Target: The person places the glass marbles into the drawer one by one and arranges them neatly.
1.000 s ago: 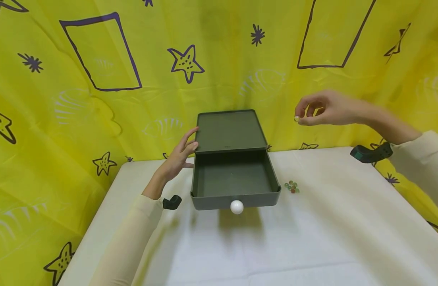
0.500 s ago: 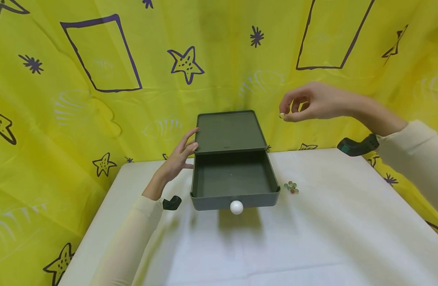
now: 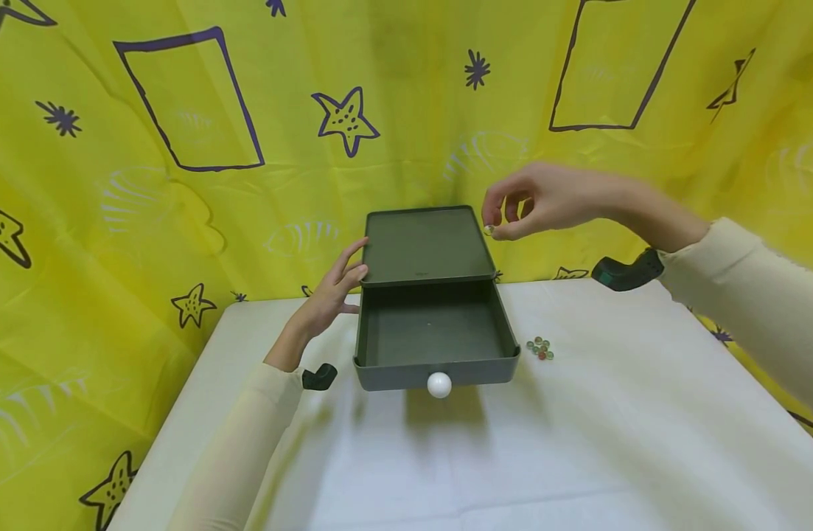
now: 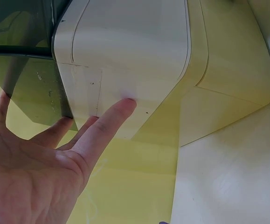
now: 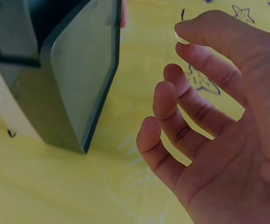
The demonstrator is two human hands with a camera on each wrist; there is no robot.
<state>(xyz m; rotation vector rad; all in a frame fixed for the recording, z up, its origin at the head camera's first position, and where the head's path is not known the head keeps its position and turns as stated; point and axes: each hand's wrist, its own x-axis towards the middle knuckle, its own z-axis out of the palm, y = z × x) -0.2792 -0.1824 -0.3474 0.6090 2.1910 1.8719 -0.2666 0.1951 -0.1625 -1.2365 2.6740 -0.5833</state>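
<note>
A dark green box (image 3: pixel 426 245) with its drawer (image 3: pixel 393 377) pulled out sits on the white-covered table in the head view. The drawer front bears a round white knob (image 3: pixel 439 385), and no marble shows inside. My left hand (image 3: pixel 323 302) rests against the box's left side, fingers extended; the left wrist view shows fingertips touching the side wall. Above and right of the box, my right hand (image 3: pixel 545 199) pinches a small marble (image 3: pixel 489 230) between thumb and index finger. In the right wrist view only a pale sliver of the marble (image 5: pixel 181 38) shows; the other fingers are loosely bent.
Several small glass marbles (image 3: pixel 540 348), one reddish, lie clustered on the table right of the drawer. A yellow patterned curtain (image 3: pixel 413 110) hangs behind the box and along both sides. The white cloth (image 3: pixel 545 457) extends in front of the drawer.
My right hand has moved left with the pinched marble, from well right of the box to beside its top right edge. The left hand and drawer have stayed in place.
</note>
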